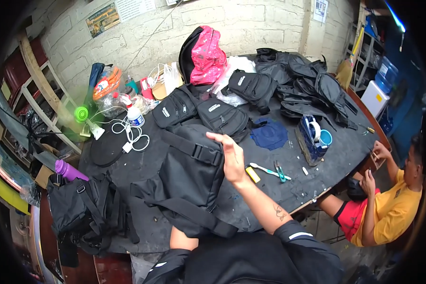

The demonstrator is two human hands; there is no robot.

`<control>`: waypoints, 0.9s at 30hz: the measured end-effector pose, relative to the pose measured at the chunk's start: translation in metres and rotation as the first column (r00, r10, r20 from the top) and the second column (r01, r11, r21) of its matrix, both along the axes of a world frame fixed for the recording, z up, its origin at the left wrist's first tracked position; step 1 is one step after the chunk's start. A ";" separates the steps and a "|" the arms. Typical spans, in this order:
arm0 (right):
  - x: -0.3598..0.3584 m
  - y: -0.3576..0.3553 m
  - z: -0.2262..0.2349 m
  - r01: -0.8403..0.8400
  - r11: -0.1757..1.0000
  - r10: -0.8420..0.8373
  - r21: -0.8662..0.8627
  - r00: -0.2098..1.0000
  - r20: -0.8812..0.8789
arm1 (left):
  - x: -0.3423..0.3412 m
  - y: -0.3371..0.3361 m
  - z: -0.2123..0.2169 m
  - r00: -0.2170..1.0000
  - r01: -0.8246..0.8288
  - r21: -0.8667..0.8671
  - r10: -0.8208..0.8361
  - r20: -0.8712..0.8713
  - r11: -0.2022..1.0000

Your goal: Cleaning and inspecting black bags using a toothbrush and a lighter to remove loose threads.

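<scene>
Far left: purple bottle (69, 170) sits in the top of a black bag (80, 213) slumped at the table edge, parked out of the work area. Behind it, a green fan (82, 114) and white cables (130, 132) lie by the wall, with a white glue bottle (135, 116) just beside them, within reach but off the centre.

Centre: black backpack (191, 182) lies flat on the dark table (326, 165), strap and buckle side up, directly in front of the person, so the whole panel is exposed. Left hand is hidden under the backpack's lower edge; only the forearm shows, so I cannot tell its grip, though it probably props the bag from below. Right hand (232, 158) rests at the backpack's right edge, fingers spread and flat, gripping nothing, apparently pressing the fabric down.

Right of the hand: yellow marker (252, 174), white-handled tool (265, 170) and teal snips (280, 172) sit close together, near at hand. Farther right, a blue fabric piece (269, 134) and a pile of black bags (307, 80) at the back.

Far right: a seated person in a yellow shirt (393, 208) works separately.
</scene>
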State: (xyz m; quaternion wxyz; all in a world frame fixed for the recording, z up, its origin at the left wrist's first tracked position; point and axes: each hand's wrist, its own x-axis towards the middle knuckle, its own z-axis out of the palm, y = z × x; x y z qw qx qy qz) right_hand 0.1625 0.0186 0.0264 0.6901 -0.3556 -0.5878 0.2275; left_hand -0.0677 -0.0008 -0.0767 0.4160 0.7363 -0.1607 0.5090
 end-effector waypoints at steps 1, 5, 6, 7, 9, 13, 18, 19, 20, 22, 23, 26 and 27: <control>0.000 -0.005 -0.002 0.024 0.999 -0.024 0.031 1.000 -0.006 | -0.004 -0.002 0.000 1.000 -0.012 0.029 0.013 -0.006 1.000; -0.008 -0.019 0.004 0.149 0.955 -0.142 0.258 0.989 -0.043 | 0.001 -0.021 -0.010 0.997 -0.070 0.147 0.076 -0.030 0.987; -0.007 -0.021 0.005 0.156 0.952 -0.149 0.262 0.988 -0.045 | 0.003 -0.026 -0.012 0.996 -0.072 0.176 0.080 -0.038 0.982; -0.009 -0.024 0.005 0.155 0.952 -0.146 0.265 0.988 -0.053 | -0.003 -0.036 -0.016 0.995 -0.085 0.205 0.096 -0.042 0.975; -0.011 -0.027 0.005 0.153 0.951 -0.142 0.268 0.988 -0.060 | -0.008 -0.036 -0.020 0.991 -0.107 0.257 0.124 -0.050 0.960; -0.010 -0.030 0.013 0.179 0.955 -0.168 0.236 0.984 -0.065 | -0.012 -0.038 -0.019 0.984 -0.129 0.346 0.163 -0.073 0.929; -0.012 -0.022 0.010 0.163 0.966 -0.153 0.202 0.986 -0.066 | -0.014 -0.047 -0.021 0.970 -0.152 0.445 0.219 -0.102 0.883; -0.014 -0.019 0.006 0.157 0.967 -0.147 0.199 0.987 -0.066 | -0.016 -0.051 -0.023 0.966 -0.163 0.464 0.237 -0.106 0.871; -0.016 -0.017 0.002 0.133 0.978 -0.117 0.160 0.988 -0.105 | -0.018 -0.054 -0.026 0.960 -0.173 0.483 0.256 -0.111 0.858; -0.017 -0.012 -0.005 0.128 0.986 -0.109 0.110 0.980 -0.166 | -0.019 -0.057 -0.025 0.956 -0.177 0.502 0.269 -0.118 0.847; -0.018 -0.010 -0.007 0.127 0.986 -0.108 0.108 0.980 -0.168 | -0.020 -0.060 -0.024 0.926 -0.247 0.488 0.353 -0.137 0.837; -0.016 -0.009 -0.006 0.133 0.982 -0.109 0.135 0.980 -0.167 | -0.016 -0.063 -0.017 0.799 -0.435 0.452 0.565 -0.204 0.779; -0.014 -0.010 -0.005 0.118 0.987 -0.102 0.112 0.985 -0.135 | -0.013 -0.063 -0.015 0.746 -0.492 0.443 0.625 -0.230 0.749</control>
